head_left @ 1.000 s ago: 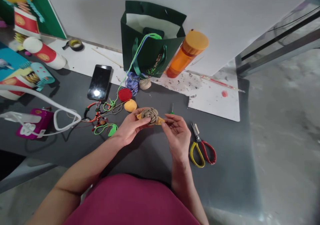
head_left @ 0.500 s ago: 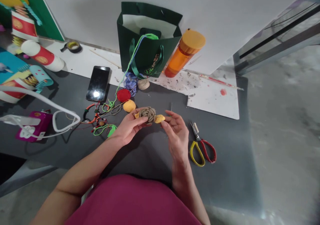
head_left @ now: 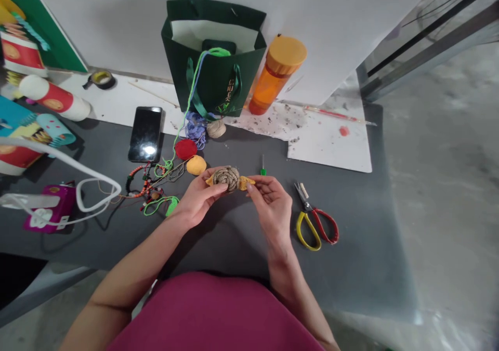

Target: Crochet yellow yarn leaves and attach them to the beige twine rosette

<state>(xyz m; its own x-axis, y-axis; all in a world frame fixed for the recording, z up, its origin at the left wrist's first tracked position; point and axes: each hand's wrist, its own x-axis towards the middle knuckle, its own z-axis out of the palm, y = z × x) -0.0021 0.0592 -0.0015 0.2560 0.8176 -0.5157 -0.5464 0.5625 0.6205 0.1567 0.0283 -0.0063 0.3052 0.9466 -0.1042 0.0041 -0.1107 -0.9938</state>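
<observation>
A brown coiled yarn flower (head_left: 226, 177) with yellow pieces sticking out on both sides is held up over the dark table. My left hand (head_left: 199, 196) grips its left side, thumb across the coil. Between thumb and fingers, my right hand (head_left: 270, 200) pinches the yellow piece on the right. A small green-handled tool (head_left: 263, 171) with a thin metal shaft lies just beyond my right hand. Scissors (head_left: 312, 216) with one yellow and one red handle rest to the right. Yellow (head_left: 196, 165) and red (head_left: 186, 149) yarn balls sit beyond my left hand.
A dark green paper bag (head_left: 212, 80) and an orange bottle (head_left: 277, 75) stand at the back. A phone (head_left: 145, 134), beaded strings (head_left: 142, 184) and a purple power block (head_left: 52, 208) with a white cable lie left. Decorated paper cups (head_left: 54, 97) stand far left.
The view has shifted slightly. My right fingers have closed in on the yellow piece, and the tool's green handle now shows. My left hand keeps its hold.
</observation>
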